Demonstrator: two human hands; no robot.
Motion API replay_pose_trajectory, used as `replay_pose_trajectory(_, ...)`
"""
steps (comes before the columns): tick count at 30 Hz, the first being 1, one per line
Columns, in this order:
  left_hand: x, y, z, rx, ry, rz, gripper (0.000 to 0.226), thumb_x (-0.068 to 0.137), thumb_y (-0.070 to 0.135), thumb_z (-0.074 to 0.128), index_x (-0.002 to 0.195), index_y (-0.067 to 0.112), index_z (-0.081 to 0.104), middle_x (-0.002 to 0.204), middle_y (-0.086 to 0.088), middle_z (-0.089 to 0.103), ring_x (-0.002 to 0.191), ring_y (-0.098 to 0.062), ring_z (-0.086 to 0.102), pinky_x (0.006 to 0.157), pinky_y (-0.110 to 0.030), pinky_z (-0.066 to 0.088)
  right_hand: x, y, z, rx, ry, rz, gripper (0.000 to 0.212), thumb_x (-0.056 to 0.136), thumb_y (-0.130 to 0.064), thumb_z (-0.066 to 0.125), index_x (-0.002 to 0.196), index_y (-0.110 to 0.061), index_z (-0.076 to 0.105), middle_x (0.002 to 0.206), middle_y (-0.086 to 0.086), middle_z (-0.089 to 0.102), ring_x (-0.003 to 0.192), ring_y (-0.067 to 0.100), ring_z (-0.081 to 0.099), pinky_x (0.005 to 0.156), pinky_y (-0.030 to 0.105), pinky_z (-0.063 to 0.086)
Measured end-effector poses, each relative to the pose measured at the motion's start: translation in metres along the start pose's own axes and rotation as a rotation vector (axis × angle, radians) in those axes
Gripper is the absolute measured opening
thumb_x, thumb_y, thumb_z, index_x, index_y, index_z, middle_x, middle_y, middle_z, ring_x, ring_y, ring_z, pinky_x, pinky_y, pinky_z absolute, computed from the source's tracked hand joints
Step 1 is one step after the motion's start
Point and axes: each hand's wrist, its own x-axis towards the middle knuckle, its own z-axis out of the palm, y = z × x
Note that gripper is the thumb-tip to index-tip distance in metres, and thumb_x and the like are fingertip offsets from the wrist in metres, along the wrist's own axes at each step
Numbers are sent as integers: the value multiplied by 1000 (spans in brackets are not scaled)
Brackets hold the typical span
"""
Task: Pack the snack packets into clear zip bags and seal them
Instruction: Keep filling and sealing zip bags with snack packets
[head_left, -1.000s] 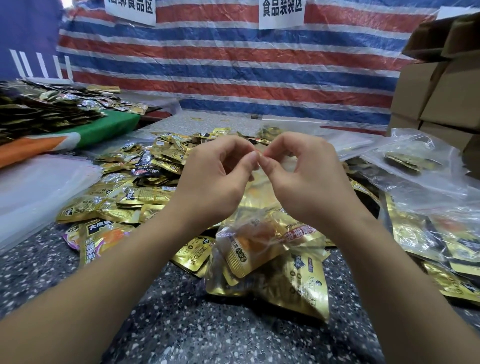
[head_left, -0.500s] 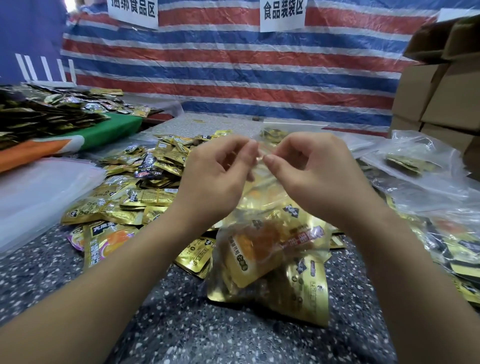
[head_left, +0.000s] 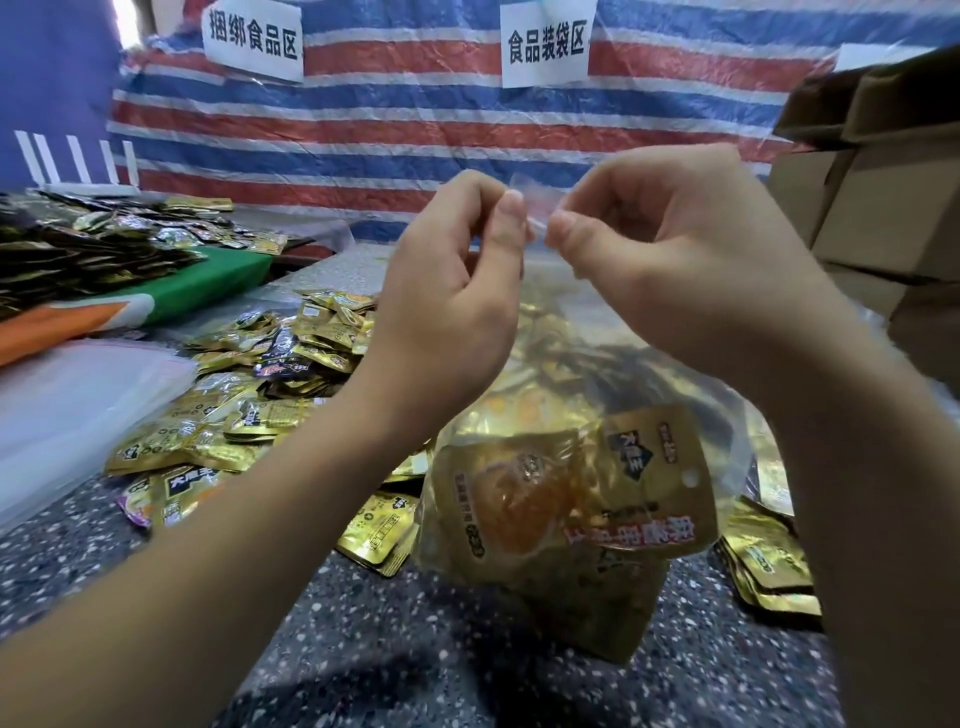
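A clear zip bag (head_left: 566, 499) stuffed with gold snack packets hangs in front of me, its bottom near the speckled table (head_left: 395, 670). My left hand (head_left: 457, 291) and my right hand (head_left: 670, 260) each pinch the bag's top zip edge between thumb and fingers, fingertips almost touching at the middle. A heap of loose gold snack packets (head_left: 249, 395) lies on the table to the left, behind my left arm. More gold packets (head_left: 763, 566) sit at the right, partly hidden by my right arm.
A stack of flat clear bags (head_left: 78, 410) lies at the left edge. Dark packets (head_left: 88, 249) are piled on a green and orange cloth beyond it. Cardboard boxes (head_left: 883, 208) stand at the right. A striped tarp (head_left: 415, 130) with two paper signs closes the back.
Both hands have lifted the bag upward, so it now hangs higher and closer to the camera. The pinch on the top edge stays the same.
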Motion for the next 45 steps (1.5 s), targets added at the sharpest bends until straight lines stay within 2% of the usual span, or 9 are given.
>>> replay_pose_trajectory(5, -3, -6, 5, -14, -13, -89, 23, 102, 22, 42, 80, 21, 51, 66, -4, 49, 54, -29, 44, 49, -41, 38, 4, 7, 10, -10, -44, 62, 16, 95, -24, 66, 80, -18, 69, 62, -8, 58, 52, 0, 46, 51, 14, 35)
replay_pose_trajectory(8, -5, -11, 4, -37, -26, -141, 22, 102, 20, 48, 82, 17, 56, 67, 0, 55, 54, -15, 48, 51, -32, 40, 4, 15, 19, -45, -31, 91, 15, 94, -23, 65, 80, -19, 70, 65, -8, 60, 55, 1, 48, 53, 16, 35)
replay_pose_trajectory(13, -6, -17, 3, -15, -20, -169, 20, 101, 15, 53, 82, 13, 59, 68, -12, 59, 57, -36, 53, 48, -45, 43, 8, 21, 24, -100, -53, 142, 16, 93, -29, 67, 79, -22, 70, 65, -10, 61, 56, 1, 53, 52, 16, 37)
replay_pose_trajectory(17, -5, -18, 6, 0, 22, -174, 21, 100, 15, 55, 81, 14, 62, 67, -11, 63, 61, -32, 58, 55, -46, 47, 13, 21, 19, -101, -92, 180, 20, 92, -33, 68, 75, -23, 69, 64, -10, 61, 53, -5, 53, 46, 10, 36)
replay_pose_trajectory(21, -6, -20, 9, 37, 65, -174, 21, 100, 18, 56, 81, 13, 63, 68, -12, 65, 63, -35, 60, 58, -51, 47, 13, 22, 23, -168, -58, 163, 19, 93, -33, 67, 76, -25, 67, 73, -10, 65, 65, 4, 59, 52, 19, 41)
replay_pose_trajectory(29, -10, -24, 8, 7, 23, -183, 20, 100, 16, 56, 84, 7, 65, 68, -9, 65, 60, -26, 60, 56, -42, 51, 7, 30, 23, -90, -76, 125, 14, 95, -30, 66, 83, -23, 71, 70, -11, 65, 62, 1, 58, 52, 13, 42)
replay_pose_trajectory(34, -14, -29, 9, 19, -4, -201, 19, 100, 17, 55, 88, 6, 65, 70, -4, 66, 61, -16, 63, 60, -40, 54, 5, 31, 28, -156, -86, 86, 14, 95, -23, 65, 83, -20, 70, 68, -10, 62, 60, 5, 55, 53, 18, 39)
replay_pose_trajectory(38, -15, -30, 9, 25, 6, -192, 19, 101, 16, 54, 87, 8, 64, 70, -6, 65, 62, -22, 62, 58, -40, 52, 3, 31, 32, -215, -62, 54, 15, 95, -24, 62, 82, -19, 69, 65, -12, 56, 61, 5, 51, 55, 25, 33)
replay_pose_trajectory(45, -16, -31, 9, 26, 14, -174, 20, 100, 12, 54, 83, 18, 62, 68, 0, 64, 59, -19, 62, 55, -34, 52, 2, 31, 31, -213, -104, 55, 14, 96, -25, 62, 87, -19, 71, 68, -12, 59, 65, 7, 54, 57, 27, 40)
